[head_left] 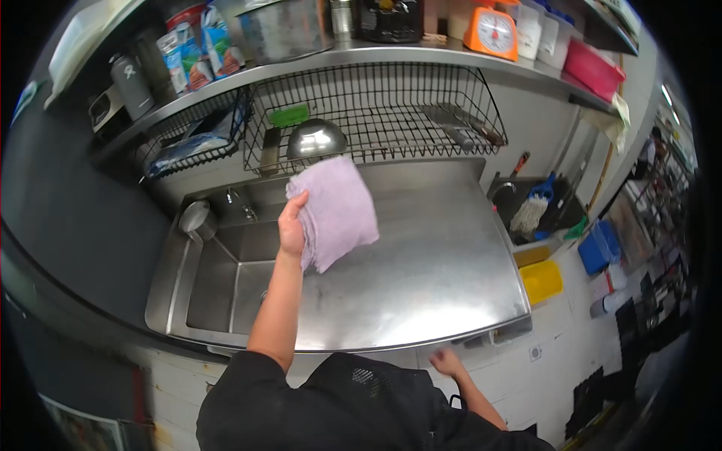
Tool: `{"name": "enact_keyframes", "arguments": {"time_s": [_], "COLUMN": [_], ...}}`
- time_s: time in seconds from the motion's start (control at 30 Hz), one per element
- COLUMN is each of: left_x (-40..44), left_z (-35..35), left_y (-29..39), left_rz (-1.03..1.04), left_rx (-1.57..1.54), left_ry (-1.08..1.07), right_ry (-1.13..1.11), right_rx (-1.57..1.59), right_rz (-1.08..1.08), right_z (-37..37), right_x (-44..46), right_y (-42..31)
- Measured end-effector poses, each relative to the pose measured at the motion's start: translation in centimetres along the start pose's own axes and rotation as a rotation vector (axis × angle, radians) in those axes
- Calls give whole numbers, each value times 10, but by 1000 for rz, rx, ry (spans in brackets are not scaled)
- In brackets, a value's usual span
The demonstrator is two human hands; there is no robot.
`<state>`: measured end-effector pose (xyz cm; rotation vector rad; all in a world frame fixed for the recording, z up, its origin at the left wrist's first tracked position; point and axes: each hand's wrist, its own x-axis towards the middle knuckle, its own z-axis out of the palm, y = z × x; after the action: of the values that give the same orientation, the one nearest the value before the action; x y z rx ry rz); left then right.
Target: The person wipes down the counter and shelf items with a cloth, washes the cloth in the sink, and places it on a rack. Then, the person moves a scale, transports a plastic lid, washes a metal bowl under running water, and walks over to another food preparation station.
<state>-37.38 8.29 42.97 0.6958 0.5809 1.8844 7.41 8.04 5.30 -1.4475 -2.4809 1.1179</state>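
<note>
A folded pale purple cloth hangs in the air above the steel counter, with my left hand closed on its left edge. Part of my fingers is hidden behind the cloth. Down by the counter's front edge, low and to the right, is my right hand; it is blurred and its fingers cannot be made out. To the left of the cloth lies the sink basin, with a faucet behind it and a metal pot at its back left corner.
A black wire rack behind the counter holds a metal bowl and a green object. Above runs a shelf with an orange scale. At the right are a mop and a yellow container.
</note>
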Motion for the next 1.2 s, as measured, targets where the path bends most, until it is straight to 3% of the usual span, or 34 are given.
{"name": "enact_keyframes", "arguments": {"time_s": [0.07, 0.1, 0.17, 0.2, 0.27, 0.4, 0.5, 0.57, 0.63, 0.7, 0.83, 0.9, 1.0, 1.1, 1.13, 1.2], "left_x": [-26, -40, -68, -86, -124, -186, -215, -233, -249, -258, -272, -268, -251, -235, -229, -219], "left_z": [-7, -17, -56, -75, -91, -132, -138, -149, -163, -159, -192, -204, -202, -202, -203, -195], "left_y": [2, -3, -20, -30, -46, -60, -43, -27, -10, 13, 38, 45, 55, 54, 53, 51], "left_rz": [-9, -21, -58, -84, -95, -171, -142, -56, -51, -21, -58, -62, -83, -88, -69, -70], "left_rx": [18, 26, 96, 156, 275, 221, 108, 162, 170, 179, 160, 160, 189, 223, 223, 230], "left_ry": [96, 149, 262, 324, 433, 547, 620, 699, 737, 781, 763, 745, 747, 737, 712, 688], "right_ry": [33, 208, 264, 339, 517, 597, 326, 227, 293, 390, 373, 485, 342, 51, 160, 76], "right_rx": [46, 186, 208, 286, 201, -268, -680, -584, -618, -610, -838, -783, -398, -245, -334, -481], "right_rz": [-163, -512, -722, -995, -1271, -1221, -923, -813, -636, -648, -34, -276, -679, -579, -602, -541], "right_z": [-104, -145, -222, -243, -272, -278, -285, -296, -316, -338, -355, -339, -293, -243, -227, -208], "right_x": [54, 70, 89, 105, 141, 243, 270, 282, 283, 301, 285, 283, 316, 299, 288, 305], "right_y": [-143, -210, -333, -379, -460, -556, -577, -566, -550, -516, -522, -534, -578, -641, -654, -669]}}
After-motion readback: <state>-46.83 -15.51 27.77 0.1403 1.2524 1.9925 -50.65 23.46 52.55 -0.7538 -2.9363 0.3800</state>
